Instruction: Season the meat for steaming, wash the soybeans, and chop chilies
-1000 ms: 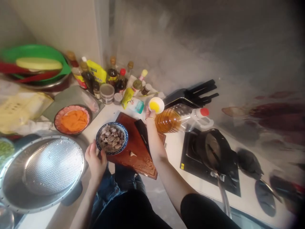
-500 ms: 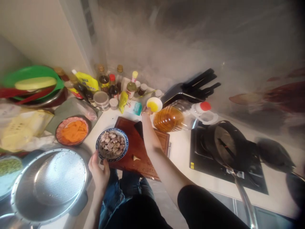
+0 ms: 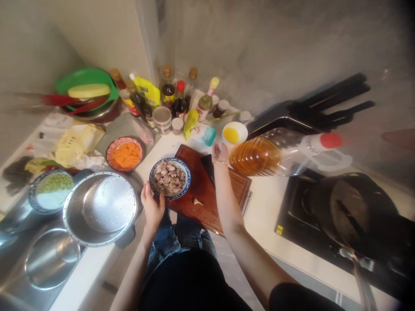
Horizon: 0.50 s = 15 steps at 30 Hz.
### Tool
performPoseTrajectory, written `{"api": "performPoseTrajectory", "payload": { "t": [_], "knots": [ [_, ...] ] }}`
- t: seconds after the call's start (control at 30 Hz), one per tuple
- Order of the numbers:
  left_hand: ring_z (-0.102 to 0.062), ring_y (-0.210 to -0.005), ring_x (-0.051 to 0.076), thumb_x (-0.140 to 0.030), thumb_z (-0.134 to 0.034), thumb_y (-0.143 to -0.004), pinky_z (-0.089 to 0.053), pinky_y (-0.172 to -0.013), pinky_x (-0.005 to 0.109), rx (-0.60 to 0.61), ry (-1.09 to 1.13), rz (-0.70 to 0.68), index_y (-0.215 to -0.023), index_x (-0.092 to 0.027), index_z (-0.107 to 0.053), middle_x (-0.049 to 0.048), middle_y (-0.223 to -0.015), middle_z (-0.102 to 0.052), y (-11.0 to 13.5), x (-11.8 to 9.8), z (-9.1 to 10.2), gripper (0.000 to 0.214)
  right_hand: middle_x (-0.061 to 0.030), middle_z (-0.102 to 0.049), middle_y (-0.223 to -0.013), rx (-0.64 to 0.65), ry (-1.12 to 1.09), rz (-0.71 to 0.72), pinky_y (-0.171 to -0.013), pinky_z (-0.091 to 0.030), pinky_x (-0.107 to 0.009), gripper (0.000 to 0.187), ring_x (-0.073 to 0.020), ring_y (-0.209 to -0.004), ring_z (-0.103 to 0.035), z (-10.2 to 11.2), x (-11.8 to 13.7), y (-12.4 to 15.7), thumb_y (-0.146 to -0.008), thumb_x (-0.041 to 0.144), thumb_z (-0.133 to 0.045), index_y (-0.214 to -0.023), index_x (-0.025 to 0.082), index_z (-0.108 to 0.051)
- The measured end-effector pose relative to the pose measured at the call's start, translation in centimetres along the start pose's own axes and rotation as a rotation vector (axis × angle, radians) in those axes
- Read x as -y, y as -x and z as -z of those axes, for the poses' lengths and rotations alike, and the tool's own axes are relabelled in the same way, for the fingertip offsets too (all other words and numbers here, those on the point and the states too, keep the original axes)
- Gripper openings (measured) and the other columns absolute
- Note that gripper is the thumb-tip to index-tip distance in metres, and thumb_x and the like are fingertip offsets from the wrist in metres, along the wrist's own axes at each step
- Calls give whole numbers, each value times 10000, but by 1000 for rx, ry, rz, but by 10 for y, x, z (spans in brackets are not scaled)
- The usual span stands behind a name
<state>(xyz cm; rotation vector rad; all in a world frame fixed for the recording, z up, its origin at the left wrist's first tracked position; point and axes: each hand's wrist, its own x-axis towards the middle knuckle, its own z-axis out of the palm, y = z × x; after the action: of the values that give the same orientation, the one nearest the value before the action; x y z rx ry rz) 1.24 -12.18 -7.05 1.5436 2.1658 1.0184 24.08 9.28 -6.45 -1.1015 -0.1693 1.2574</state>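
At the lower left rim of a blue-and-white bowl [image 3: 186,190] is my left hand [image 3: 152,207], its thumb and fingers set against the edge. Chunks of meat [image 3: 169,176] fill this bowl, which overlaps the left side of a brown cutting board [image 3: 201,216]. My right hand [image 3: 220,154] is empty with its fingers loosely apart, just below a small white bowl [image 3: 244,129] of yellow liquid [image 3: 231,135]. A dark flat object, perhaps a knife blade [image 3: 207,168], lies partly behind my right wrist. A small pale scrap [image 3: 197,201] rests on the board.
Right of the board, a large oil bottle [image 3: 259,153] lies on its side, near a knife block [image 3: 279,114] and a pan [image 3: 385,207] on the cooktop. Sauce bottles [image 3: 180,101] line the back. Leftward are sliced carrots [image 3: 125,155] and a steel pot [image 3: 73,224].
My right hand has let go of the small white bowl and drawn back slightly towards me. My left hand stays at the meat bowl. The whole view has shifted.
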Motion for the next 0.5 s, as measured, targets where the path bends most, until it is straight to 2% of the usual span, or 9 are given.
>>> {"api": "performPoseTrajectory", "payload": {
  "t": [0.07, 0.17, 0.27, 0.37, 0.5],
  "knots": [
    [-271, -1441, 307, -361, -594, -867, -244, -1176, 506, 22, 157, 63, -1497, -142, -244, 207, -1506, -345, 0, -10, 6, 753, 30, -671, -837, -23, 3, -67, -1000, -500, -313, 120, -90, -871, -685, 10, -16, 14, -832, 227, -579, -934, 227, -515],
    [-318, -1435, 263, -464, -526, -901, -271, -1165, 487, 102, 645, 237, -1532, -238, -127, 155, -1511, -393, -3, -35, 22, 780, -4, -696, -1060, 98, 78, -156, -1005, -490, -403, 356, -142, -1008, -679, 37, -35, 67, -785, 276, -650, -1129, 264, -560],
    [-427, -1373, 270, -586, -381, -916, -322, -1126, 513, 172, 1022, 349, -1514, -264, -241, 131, -1413, -527, -9, -62, 40, 694, -43, -674, -1183, 216, 140, -194, -1027, -461, -424, 424, -182, -1102, -647, 59, -42, 123, -786, 354, -667, -1193, 262, -591],
    [-451, -1353, 277, -603, -426, -878, -313, -1127, 512, 222, 1239, 411, -1446, -257, -408, 118, -1352, -587, -11, -79, 51, 665, -66, -677, -1193, 285, 174, -224, -1026, -452, -432, 437, -204, -1099, -645, 67, -39, 153, -798, 389, -664, -1208, 246, -614],
    [-478, -1329, 257, -514, -542, -856, -280, -1140, 494, 351, 1333, 369, -1456, -259, -388, 115, -1286, -636, -4, -86, 50, 670, -69, -691, -1168, 348, 155, -181, -991, -467, -432, 455, -222, -1062, -656, 69, -23, 170, -779, 395, -702, -1200, 239, -634]
  ]
}}
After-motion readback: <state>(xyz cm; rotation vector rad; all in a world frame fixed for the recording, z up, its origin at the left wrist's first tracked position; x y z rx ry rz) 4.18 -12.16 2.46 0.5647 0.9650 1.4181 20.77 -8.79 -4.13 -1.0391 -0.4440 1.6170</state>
